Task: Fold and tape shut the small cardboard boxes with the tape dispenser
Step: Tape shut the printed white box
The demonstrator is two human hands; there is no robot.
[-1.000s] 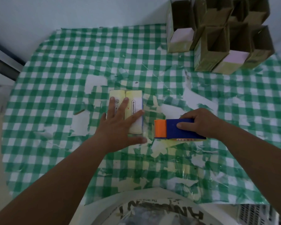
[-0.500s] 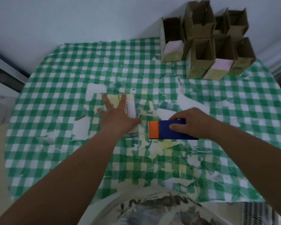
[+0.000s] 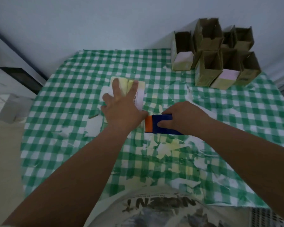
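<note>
A small pale yellow and white box (image 3: 140,94) lies flat near the middle of the table with its flaps folded down. My left hand (image 3: 121,108) presses on top of it with straight, spread fingers. Just to its right, my right hand (image 3: 182,118) grips the blue tape dispenser (image 3: 162,126), whose orange end (image 3: 148,126) faces the box's near right corner. Whether the dispenser touches the box is hidden by my left hand.
Several open, unfolded cardboard boxes (image 3: 216,59) stand clustered at the far right corner of the table. The green and white checked tablecloth (image 3: 82,76) is covered with torn white patches. A wall rises just behind the table, and a grey step (image 3: 11,107) lies to the left.
My left hand has slid farther across the box top, and the dispenser in my right hand has come closer to the box. The view has tilted up and back.
</note>
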